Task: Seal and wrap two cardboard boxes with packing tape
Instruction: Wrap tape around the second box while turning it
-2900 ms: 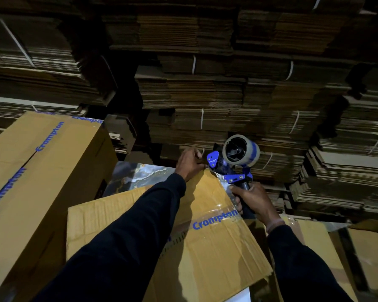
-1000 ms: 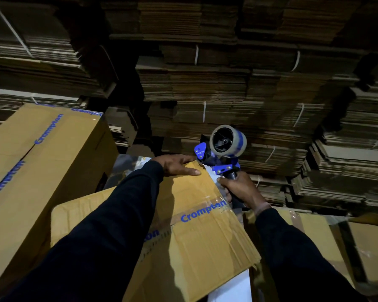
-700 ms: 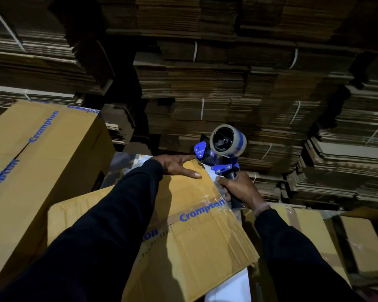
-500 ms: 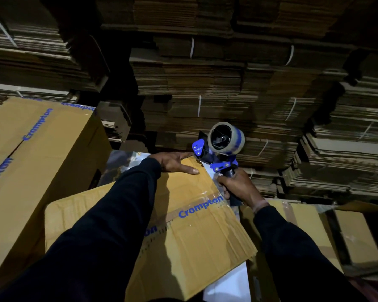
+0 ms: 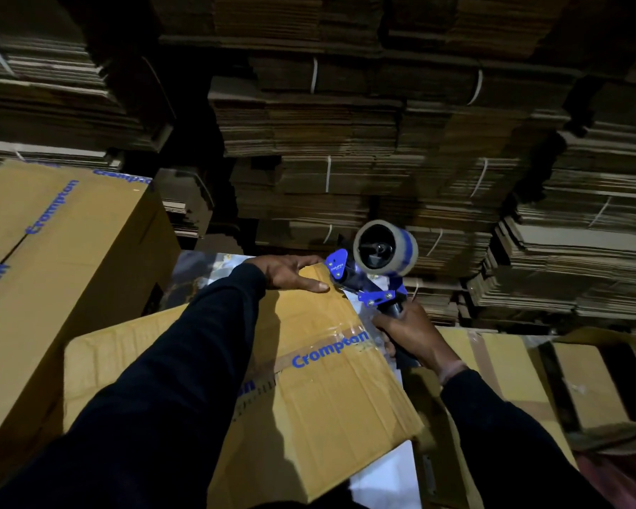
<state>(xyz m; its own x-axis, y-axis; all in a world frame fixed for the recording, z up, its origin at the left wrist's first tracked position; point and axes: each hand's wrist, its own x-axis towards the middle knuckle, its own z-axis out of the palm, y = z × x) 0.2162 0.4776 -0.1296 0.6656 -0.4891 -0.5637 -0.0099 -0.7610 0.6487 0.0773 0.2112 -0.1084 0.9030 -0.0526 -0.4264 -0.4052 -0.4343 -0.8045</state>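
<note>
A brown cardboard box [image 5: 327, 391] with blue Crompton print and a clear tape strip across its top lies in front of me. My left hand [image 5: 291, 271] rests flat on the box's far corner, fingers spread, pressing the tape end. My right hand [image 5: 412, 334] grips the handle of a blue tape dispenser [image 5: 368, 277], whose tape roll [image 5: 384, 247] stands above the box's far right edge. The dispenser's blade end touches the box beside my left fingertips. A second, larger Crompton box [image 5: 52, 270] stands at the left.
Tall stacks of flattened, strapped cardboard [image 5: 346, 141] fill the whole background. More brown boxes [image 5: 511, 372] lie low at the right. A glossy sheet [image 5: 199, 273] shows behind the box. White packaging [image 5: 386, 475] pokes out under the box's near right corner.
My left hand went from gripping the far corner to lying flat on the box top. The dispenser has stayed at the far right edge, and the view has shifted slightly.
</note>
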